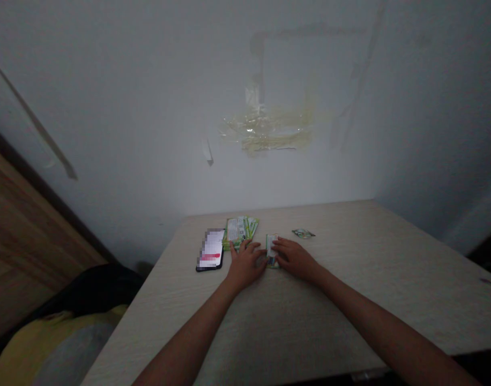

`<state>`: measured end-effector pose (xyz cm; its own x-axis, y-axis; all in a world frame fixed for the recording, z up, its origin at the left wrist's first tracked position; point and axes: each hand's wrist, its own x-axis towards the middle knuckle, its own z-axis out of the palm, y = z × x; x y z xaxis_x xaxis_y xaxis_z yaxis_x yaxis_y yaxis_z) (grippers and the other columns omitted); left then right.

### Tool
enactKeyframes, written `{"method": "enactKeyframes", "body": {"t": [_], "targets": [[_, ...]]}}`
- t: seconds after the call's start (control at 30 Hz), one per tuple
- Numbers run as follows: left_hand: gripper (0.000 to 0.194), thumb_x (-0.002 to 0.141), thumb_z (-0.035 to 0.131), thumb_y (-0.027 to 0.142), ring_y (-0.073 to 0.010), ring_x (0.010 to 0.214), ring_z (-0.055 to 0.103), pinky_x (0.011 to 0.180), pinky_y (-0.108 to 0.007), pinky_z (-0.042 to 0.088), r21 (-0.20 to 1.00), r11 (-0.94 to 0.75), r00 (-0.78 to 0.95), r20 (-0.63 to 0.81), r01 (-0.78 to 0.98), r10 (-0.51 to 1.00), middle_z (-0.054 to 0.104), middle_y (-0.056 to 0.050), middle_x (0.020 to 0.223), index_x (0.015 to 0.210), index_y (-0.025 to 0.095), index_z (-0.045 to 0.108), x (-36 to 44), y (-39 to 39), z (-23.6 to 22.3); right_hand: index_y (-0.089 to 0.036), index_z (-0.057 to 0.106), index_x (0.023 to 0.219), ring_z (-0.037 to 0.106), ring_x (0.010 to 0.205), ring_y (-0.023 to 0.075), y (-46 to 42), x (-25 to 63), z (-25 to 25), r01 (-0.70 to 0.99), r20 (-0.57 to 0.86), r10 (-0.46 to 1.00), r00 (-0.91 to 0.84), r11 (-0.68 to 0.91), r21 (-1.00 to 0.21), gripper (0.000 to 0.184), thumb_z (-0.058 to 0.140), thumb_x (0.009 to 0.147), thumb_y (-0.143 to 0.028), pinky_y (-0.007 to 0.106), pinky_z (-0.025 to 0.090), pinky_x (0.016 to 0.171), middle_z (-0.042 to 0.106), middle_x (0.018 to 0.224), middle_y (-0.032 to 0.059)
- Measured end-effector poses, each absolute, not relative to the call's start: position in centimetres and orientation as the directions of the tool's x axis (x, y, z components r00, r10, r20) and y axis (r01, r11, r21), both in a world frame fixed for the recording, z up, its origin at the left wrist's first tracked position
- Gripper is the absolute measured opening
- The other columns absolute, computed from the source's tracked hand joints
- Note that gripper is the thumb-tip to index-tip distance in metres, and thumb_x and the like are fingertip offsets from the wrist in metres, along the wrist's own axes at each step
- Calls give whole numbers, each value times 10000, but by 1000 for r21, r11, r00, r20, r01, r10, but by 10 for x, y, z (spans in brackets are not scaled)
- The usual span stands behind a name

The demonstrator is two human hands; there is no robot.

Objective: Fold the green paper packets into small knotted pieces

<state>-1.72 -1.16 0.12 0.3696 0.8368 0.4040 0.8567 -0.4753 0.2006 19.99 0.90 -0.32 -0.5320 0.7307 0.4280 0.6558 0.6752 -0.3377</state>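
A small printed packet (272, 244), white, green and blue, lies on the table between my hands. My right hand (296, 257) rests over its right side, with the fingers stretched across the surface. My left hand (245, 264) is spread on the table, palm down. Its thumb and forefinger reach to the packet's left edge, while other fingertips come close to a pile of green and white packets (235, 230). Just left of the pile lies a phone (211, 257), its screen lit and partly pixelated.
A small shiny, crumpled-looking piece (304, 234) lies right of my hands. The pale wooden table (350, 225) meets a wall (149, 107) at the back, where clear tape (269, 131) is stuck. Yellow and grey cloth (64, 343) sits below the table's left edge.
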Motion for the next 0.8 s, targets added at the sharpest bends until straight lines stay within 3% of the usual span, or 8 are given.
{"method": "enactKeyframes", "body": {"t": [0.23,0.4,0.8], "targets": [[267,906,502,433,-318,1356,339,1068,-752,-23,146,-525,446,368,838,816,554,14,1368,1130,367,630,-17,-11,8,-182,612,1241,476,1292,260,10,199,-5,670,414,731,-543,674,-312,371,530,887,-257,453,382,1077,574,1332,126],[342,929,457,378,-295,1389,313,1072,-736,-84,115,-601,539,337,791,772,592,8,1334,1258,351,543,-19,-10,13,-179,588,1264,474,1293,254,10,201,-9,671,409,747,-525,659,-342,389,530,890,-268,459,372,1082,565,1341,133],[386,949,411,414,-288,1404,297,1064,-739,-95,134,-562,508,299,816,808,593,-17,1336,1319,339,491,-19,-11,9,-180,616,1225,508,1246,227,15,205,-12,603,462,764,-450,642,-474,352,512,920,-322,443,386,1086,569,1326,129]]}}
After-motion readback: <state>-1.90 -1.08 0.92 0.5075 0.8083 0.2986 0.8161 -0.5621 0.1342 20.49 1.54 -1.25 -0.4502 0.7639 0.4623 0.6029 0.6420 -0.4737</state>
